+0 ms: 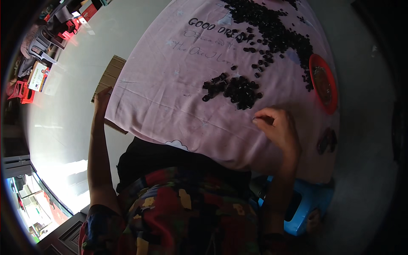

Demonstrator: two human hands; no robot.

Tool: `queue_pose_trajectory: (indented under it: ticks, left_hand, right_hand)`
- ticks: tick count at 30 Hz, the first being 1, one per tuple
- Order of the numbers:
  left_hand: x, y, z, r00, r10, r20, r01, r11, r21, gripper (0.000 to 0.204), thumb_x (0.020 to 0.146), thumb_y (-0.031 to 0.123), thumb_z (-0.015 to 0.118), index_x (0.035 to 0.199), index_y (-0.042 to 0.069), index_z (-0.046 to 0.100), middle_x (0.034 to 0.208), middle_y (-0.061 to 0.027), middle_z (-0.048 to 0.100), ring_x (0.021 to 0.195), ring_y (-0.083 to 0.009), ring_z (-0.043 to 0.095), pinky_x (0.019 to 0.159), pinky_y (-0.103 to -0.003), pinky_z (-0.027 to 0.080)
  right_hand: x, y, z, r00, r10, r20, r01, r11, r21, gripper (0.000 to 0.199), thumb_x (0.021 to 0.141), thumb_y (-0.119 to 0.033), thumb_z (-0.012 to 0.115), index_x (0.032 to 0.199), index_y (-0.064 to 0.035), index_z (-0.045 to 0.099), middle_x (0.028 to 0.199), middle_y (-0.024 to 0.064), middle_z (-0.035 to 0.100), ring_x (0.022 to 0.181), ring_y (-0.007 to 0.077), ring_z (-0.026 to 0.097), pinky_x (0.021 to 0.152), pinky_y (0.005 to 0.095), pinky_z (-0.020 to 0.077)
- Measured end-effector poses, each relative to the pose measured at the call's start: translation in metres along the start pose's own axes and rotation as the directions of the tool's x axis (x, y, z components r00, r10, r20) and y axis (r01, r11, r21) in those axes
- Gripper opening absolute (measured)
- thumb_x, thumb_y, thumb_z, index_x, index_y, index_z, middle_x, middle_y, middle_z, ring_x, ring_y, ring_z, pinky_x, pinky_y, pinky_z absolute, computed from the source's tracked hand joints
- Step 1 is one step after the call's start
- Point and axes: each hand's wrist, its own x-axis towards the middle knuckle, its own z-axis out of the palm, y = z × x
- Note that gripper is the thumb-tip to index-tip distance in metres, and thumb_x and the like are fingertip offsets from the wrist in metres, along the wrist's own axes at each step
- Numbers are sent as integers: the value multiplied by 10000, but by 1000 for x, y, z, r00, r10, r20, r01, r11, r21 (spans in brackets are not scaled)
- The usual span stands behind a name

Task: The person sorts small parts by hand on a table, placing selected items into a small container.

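A pink printed cloth [165, 97] covers the table. On it, a pile of small black cylindrical pieces [242, 91] lies just beyond my right hand [277, 127]. The thumb and forefinger of that hand are pinched together over the cloth; whatever may be between them is too small to make out. My left hand [102, 97] hangs at the table's left edge, over a cardboard box [111, 73] that sits lower down. Its fingers are mostly hidden in shadow against the box and cloth edge.
A larger heap of black pieces [276, 29] spreads over the far right. At the right edge stands a red dish [334, 85] with small bits inside. Near it lies a dark purplish object [327, 141]. A blue plastic stool [312, 202] is below right; grey chairs [42, 44] stand far left.
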Motion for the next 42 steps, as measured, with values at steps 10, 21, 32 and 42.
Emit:
queue_pose_trajectory:
  ticks: [10,21,32,42]
  left_hand:
    - [-47,209,-48,953,-59,-298,-151,761,-632,293,956,142,532,1170,12,685,1122,-82,707,911,-111,654,759,-255,506]
    - [-115,398,24,402,916,-19,-894,387,-227,239,830,122,695,1065,94,726,995,-74,685,936,-273,635,835,-358,551]
    - [-137,420,49,476,879,16,-841,461,-282,158,791,90,649,939,111,699,978,-95,647,943,-292,630,802,-380,544]
    - [-129,410,26,723,668,176,-557,715,-423,219,792,83,636,976,169,717,981,-119,646,885,-334,664,728,-414,555]
  right_hand:
    - [30,9,20,976,-147,-160,126,983,-131,300,847,-124,693,1136,-43,682,791,125,693,657,213,664,642,316,514]
    - [14,68,-2,894,126,-429,-209,966,-151,195,873,-138,687,1016,-12,728,782,87,716,678,124,641,663,277,499]
    - [2,88,-6,875,204,-438,-231,973,-8,264,861,-194,707,1013,21,715,815,70,715,711,105,621,690,273,501]
    - [2,87,-1,877,93,-471,-157,983,-98,202,885,-140,660,1020,2,711,807,68,697,739,103,622,698,268,497]
